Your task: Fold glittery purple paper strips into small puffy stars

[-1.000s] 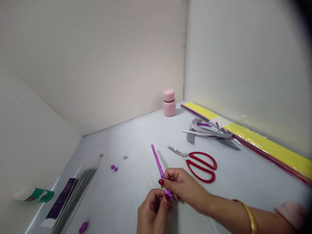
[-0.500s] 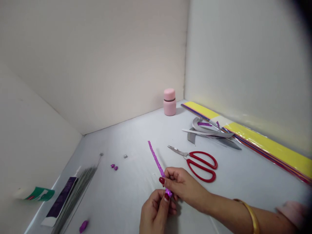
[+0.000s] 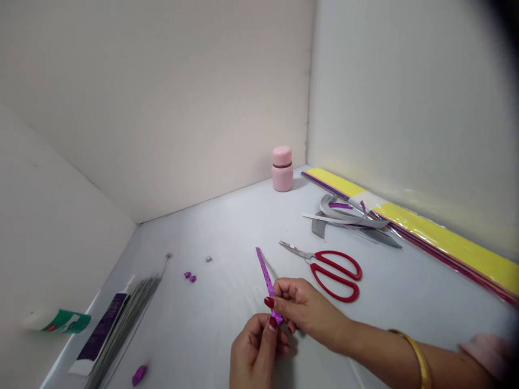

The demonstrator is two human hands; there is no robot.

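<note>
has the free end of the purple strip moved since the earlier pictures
Yes: judged against the red-handled scissors, the free end of the purple strip now sits slightly further right and lower in the view.

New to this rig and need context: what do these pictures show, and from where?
There's no machine: these are a person's bare hands. All pictures come from one camera on that person's head, looking forward and down. The left hand and right hand hold a shiny purple strip, bunched at its near end. On the pale table lie red-handled scissors, grey strips, a yellow-topped packet, small purple pieces, thin grey stems and a purple-and-white tube; a pink bottle stands behind.
</note>
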